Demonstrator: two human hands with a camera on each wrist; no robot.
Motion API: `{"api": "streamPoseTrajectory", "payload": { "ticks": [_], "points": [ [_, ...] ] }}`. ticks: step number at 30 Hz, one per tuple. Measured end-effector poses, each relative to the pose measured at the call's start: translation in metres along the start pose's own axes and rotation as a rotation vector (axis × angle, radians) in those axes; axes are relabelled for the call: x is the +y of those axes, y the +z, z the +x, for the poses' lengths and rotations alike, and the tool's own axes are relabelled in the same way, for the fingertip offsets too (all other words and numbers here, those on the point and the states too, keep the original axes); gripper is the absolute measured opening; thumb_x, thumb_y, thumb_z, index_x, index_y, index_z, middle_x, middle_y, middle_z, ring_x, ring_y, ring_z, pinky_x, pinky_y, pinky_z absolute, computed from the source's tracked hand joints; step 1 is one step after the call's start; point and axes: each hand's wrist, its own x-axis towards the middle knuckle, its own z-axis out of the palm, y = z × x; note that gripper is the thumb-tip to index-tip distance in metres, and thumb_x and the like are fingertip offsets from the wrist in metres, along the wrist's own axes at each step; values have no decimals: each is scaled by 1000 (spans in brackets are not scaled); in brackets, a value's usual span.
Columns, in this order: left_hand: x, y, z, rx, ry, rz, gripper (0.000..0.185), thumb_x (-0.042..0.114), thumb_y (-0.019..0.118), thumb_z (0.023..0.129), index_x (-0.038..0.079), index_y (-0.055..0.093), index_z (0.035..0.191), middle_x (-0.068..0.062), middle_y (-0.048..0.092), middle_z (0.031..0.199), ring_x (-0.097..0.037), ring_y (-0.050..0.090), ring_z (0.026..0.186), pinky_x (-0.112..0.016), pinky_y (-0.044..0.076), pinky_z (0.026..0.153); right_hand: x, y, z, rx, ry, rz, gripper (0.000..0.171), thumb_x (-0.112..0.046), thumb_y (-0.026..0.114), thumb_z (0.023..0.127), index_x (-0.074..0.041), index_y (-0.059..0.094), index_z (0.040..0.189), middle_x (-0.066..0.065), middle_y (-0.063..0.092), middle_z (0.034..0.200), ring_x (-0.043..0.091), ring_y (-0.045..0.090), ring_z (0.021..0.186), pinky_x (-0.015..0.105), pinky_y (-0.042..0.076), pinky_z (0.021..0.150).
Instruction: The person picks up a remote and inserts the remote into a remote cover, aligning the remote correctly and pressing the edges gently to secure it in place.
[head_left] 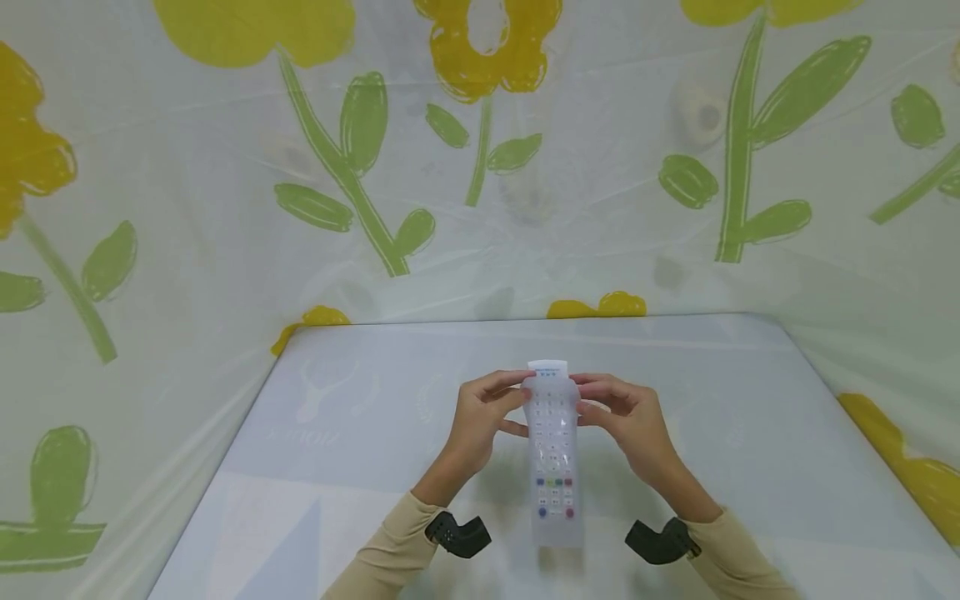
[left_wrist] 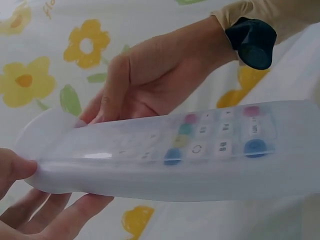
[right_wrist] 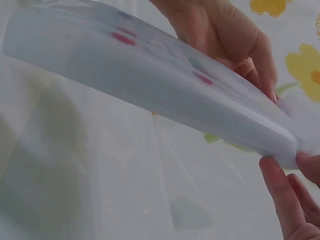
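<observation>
A white remote control point(head_left: 553, 467) with coloured buttons sits inside a translucent silicone cover point(left_wrist: 150, 165) and is held a little above the pale table point(head_left: 360, 417). Its far end point(head_left: 547, 367) pokes out of the cover. My left hand point(head_left: 516, 408) pinches the cover's far left edge, thumb on top and fingers point(left_wrist: 60, 215) beneath. My right hand point(head_left: 587, 406) pinches the opposite edge at the same end, and its fingertips point(right_wrist: 280, 190) show under the cover's rim. In the left wrist view the right hand point(left_wrist: 160, 75) lies behind the remote. The right wrist view has the left hand point(right_wrist: 225, 35) behind it.
A plastic sheet printed with yellow flowers and green stems point(head_left: 360, 167) hangs round the table on the left, back and right. Black camera mounts sit on both wrists point(head_left: 459, 533) point(head_left: 660, 542). Nothing else lies on the tabletop.
</observation>
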Motion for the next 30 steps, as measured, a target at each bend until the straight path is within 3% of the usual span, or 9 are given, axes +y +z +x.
{"api": "streamPoseTrajectory", "payload": {
  "ticks": [4, 8, 13, 18, 24, 30],
  "points": [
    [0, 0, 1, -8, 8, 8, 24, 5, 60, 90, -5, 66, 111, -12, 64, 109, -26, 61, 95, -47, 57, 61, -2, 4, -1, 37, -86, -18, 13, -1, 66, 86, 5, 69, 98, 19, 60, 117, 18, 65, 96, 37, 57, 65],
    [2, -1, 3, -14, 12, -3, 25, 4, 58, 90, -6, 66, 111, -13, 65, 108, -27, 62, 95, -47, 56, 61, -5, 8, 0, 63, -89, -40, 13, -3, 66, 87, 3, 68, 99, 17, 62, 114, 17, 66, 90, 37, 58, 61],
    [3, -2, 5, -15, 18, -20, 24, 2, 57, 90, -7, 65, 111, -11, 65, 106, -26, 61, 94, -47, 56, 61, -9, 9, 3, 43, -29, -33, 16, -9, 65, 89, 3, 65, 101, 14, 62, 112, 18, 66, 89, 39, 58, 61],
    [3, -1, 4, -4, 40, -21, 24, 3, 58, 91, -4, 65, 112, -11, 64, 108, -26, 61, 95, -47, 57, 62, -10, 6, 6, -12, 73, -6, 27, -13, 64, 91, 0, 58, 113, 17, 60, 112, 19, 66, 92, 40, 58, 65],
    [0, 5, 1, 110, 54, 22, 26, 4, 66, 87, 1, 61, 113, -10, 59, 101, -20, 61, 87, -41, 57, 58, -8, 5, 7, -45, 213, 70, 40, -15, 64, 91, 2, 53, 126, 19, 58, 120, 21, 64, 95, 41, 57, 70],
    [-3, 10, 1, 177, 55, 3, 12, 1, 67, 85, 0, 59, 93, -9, 57, 89, -18, 59, 80, -41, 57, 57, -8, 8, 7, 19, 264, 98, 38, -14, 63, 91, 4, 55, 123, 14, 61, 115, 21, 64, 93, 39, 57, 70]
  ]
}}
